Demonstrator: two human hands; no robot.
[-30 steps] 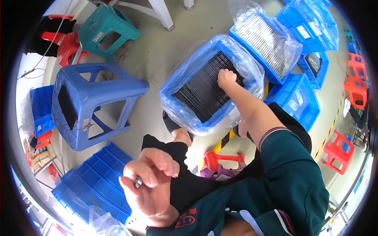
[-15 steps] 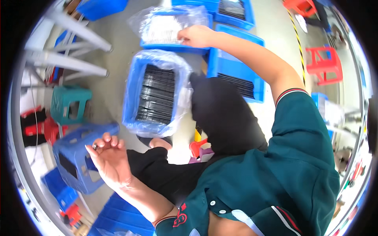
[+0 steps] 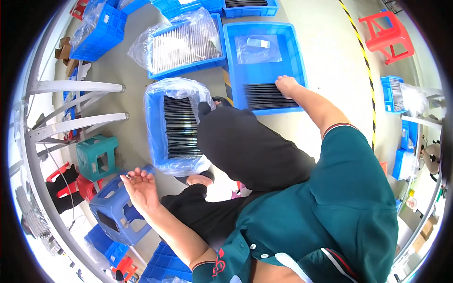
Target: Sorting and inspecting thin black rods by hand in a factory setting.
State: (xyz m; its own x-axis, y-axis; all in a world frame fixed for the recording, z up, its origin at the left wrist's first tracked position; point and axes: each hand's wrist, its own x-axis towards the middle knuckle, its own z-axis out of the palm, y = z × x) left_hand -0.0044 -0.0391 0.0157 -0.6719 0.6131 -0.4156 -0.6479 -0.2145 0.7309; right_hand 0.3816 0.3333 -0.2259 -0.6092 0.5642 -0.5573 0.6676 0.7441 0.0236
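Observation:
My right hand reaches into a blue crate at the upper right. Its fingers close on the right-hand ends of thin black strips lined up at the crate's near end. Raised at the lower left, my left hand has its palm turned up and fingers curled. A small dark object is pinched between thumb and forefinger, too small to name. Left of my knee stands a plastic-lined blue crate full of similar black strips. Beyond it, another crate holds pale, thin strips with clear film around them.
A clear plastic bag lies inside the right crate. Blue and green stools and white table legs stand at left. A red stool is at the far right, past a yellow-black floor line.
My right hand has moved from the pale strips' crate rightward and nearer to the black strips. My left hand keeps its pinch. The view has shifted, showing more of the right crate.

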